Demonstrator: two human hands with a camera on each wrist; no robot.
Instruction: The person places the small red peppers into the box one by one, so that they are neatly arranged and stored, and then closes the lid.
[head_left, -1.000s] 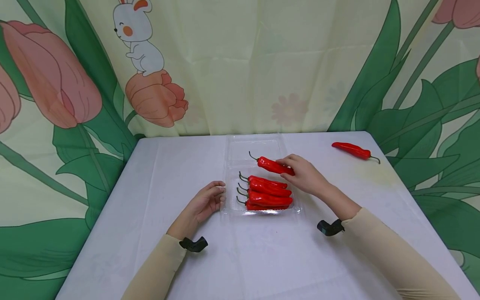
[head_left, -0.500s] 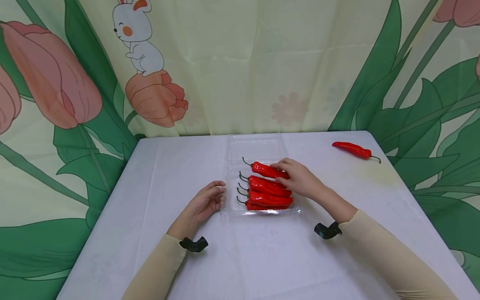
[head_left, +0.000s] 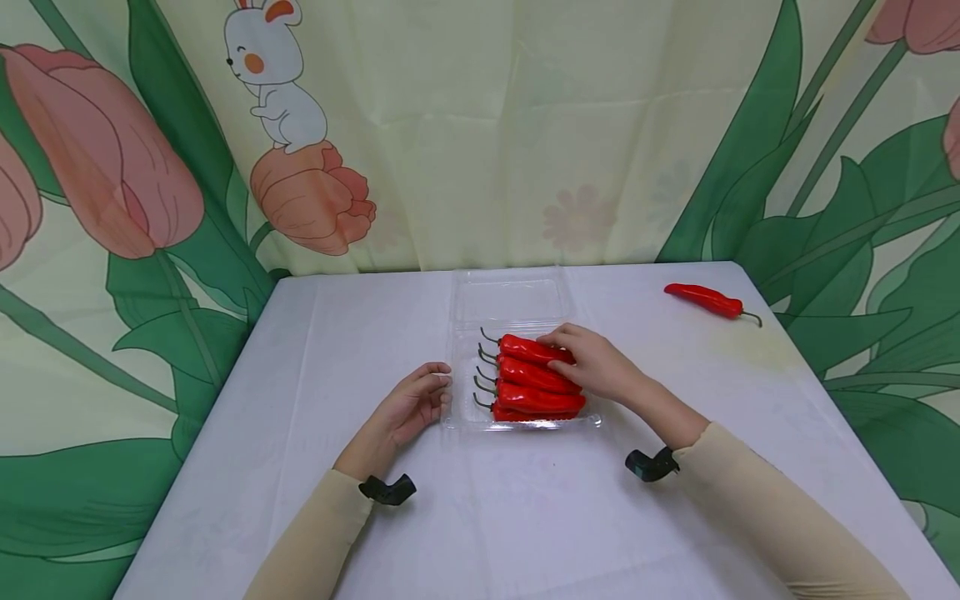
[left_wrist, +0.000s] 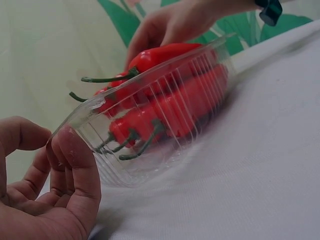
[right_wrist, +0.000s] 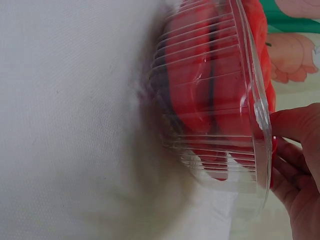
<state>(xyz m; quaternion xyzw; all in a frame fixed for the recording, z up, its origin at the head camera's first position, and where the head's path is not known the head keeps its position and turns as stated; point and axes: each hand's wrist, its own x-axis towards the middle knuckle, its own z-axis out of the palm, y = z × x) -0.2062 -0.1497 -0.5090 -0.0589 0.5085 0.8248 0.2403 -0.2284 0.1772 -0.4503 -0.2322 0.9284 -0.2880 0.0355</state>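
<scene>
A clear plastic clamshell box (head_left: pixel 460 392) stands mid-table with its lid laid back and several red peppers (head_left: pixel 536 393) inside, green stems to the left. My right hand (head_left: pixel 596 364) holds one red pepper (head_left: pixel 522 347) by its tip end, level with the far side of the row. In the left wrist view this pepper (left_wrist: pixel 162 56) lies on top, above the box rim. My left hand (head_left: pixel 411 406) pinches the box's left rim; its thumb and finger meet there in the left wrist view. The right wrist view shows the right hand (right_wrist: pixel 300 165) at the box's rim (right_wrist: pixel 257 117), fingertips partly hidden.
One more red pepper (head_left: pixel 705 300) lies at the back right of the white-covered table (head_left: pixel 510 517). Behind the table's far edge hangs a printed curtain (head_left: pixel 465 133). The transparent lid (head_left: pixel 510 297) lies back toward that edge.
My right hand has brought its pepper left and toward me, down against the others in the box. The left hand has stayed at the box's rim.
</scene>
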